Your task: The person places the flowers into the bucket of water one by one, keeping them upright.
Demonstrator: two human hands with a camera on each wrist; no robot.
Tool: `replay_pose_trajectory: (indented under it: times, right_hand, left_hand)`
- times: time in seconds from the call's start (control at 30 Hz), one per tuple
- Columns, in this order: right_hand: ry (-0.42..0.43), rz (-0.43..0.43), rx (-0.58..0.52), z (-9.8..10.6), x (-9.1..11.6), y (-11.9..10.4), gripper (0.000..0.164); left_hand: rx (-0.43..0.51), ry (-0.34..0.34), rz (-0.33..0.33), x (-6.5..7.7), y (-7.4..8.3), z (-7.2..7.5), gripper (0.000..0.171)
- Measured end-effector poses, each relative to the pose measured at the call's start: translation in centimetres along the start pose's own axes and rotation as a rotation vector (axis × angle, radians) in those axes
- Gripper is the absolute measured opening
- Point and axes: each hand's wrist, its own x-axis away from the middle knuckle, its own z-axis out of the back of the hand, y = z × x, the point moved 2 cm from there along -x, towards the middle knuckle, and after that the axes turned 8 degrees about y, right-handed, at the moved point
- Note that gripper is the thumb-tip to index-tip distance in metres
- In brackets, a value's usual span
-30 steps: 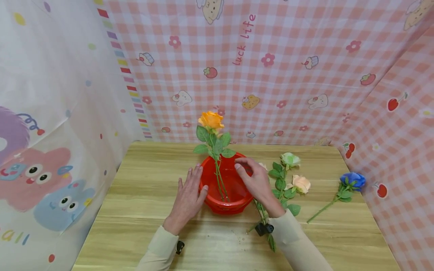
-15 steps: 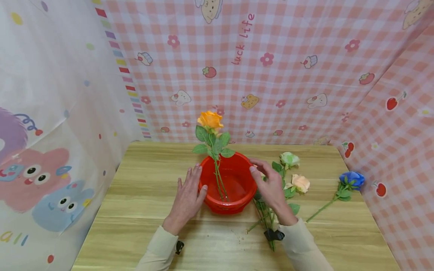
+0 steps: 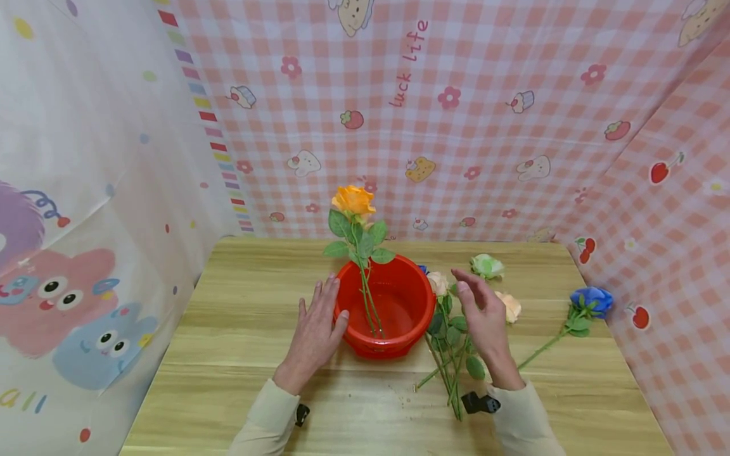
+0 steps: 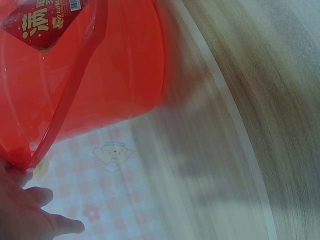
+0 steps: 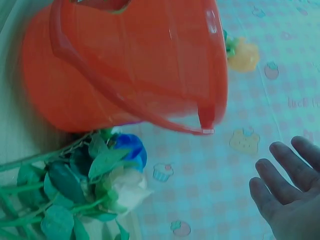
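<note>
A red plastic bucket (image 3: 410, 285) stands on the table, with an orange rose (image 3: 353, 200) upright in it, its leafy stem leaning against the rim. My left hand (image 3: 312, 339) rests with straight fingers against the bucket's left side; in the left wrist view its fingertips meet the rim near the handle (image 4: 70, 95). Off to the right, my right hand (image 3: 485, 323) hovers above the loose roses, fingers spread and holding nothing, as the right wrist view also shows. Beneath and beside it lie a cream rose (image 3: 438, 283), a green-white rose (image 3: 487, 266) and a peach rose (image 3: 509, 306).
Apart from the others, a blue rose (image 3: 592, 303) lies at the table's right side. Several crossed stems (image 3: 450, 373) lie right of the bucket's base. Small crumbs dot the wooden table (image 3: 251, 304) in front. Printed curtains (image 3: 388, 139) enclose the back and both sides.
My right hand has moved right, from over the bucket's right rim to above the loose roses, uncovering the cream rose. The left hand, bucket and orange rose have stayed put.
</note>
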Motion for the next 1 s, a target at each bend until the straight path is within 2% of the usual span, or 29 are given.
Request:
replay_pose_trajectory:
  times: [0.17,0.67,0.87,1.0]
  right_hand:
    - [0.053,-0.020,-0.052,1.2,0.1,0.8,0.034]
    - [0.188,-0.126,-0.051,3.4,1.3,3.5,0.038]
    - [0.217,-0.185,-0.051,4.0,1.8,4.5,0.043]
    - [0.225,-0.257,-0.076,4.3,2.3,5.2,0.046]
  left_hand:
    - [0.002,0.005,-0.004,0.0,0.0,0.0,0.065]
    - [0.010,0.022,-0.017,0.0,-0.1,-0.1,0.064]
    - [0.010,0.014,-0.010,-0.1,-0.1,0.0,0.064]
    - [0.012,0.014,-0.009,0.0,-0.1,-0.1,0.064]
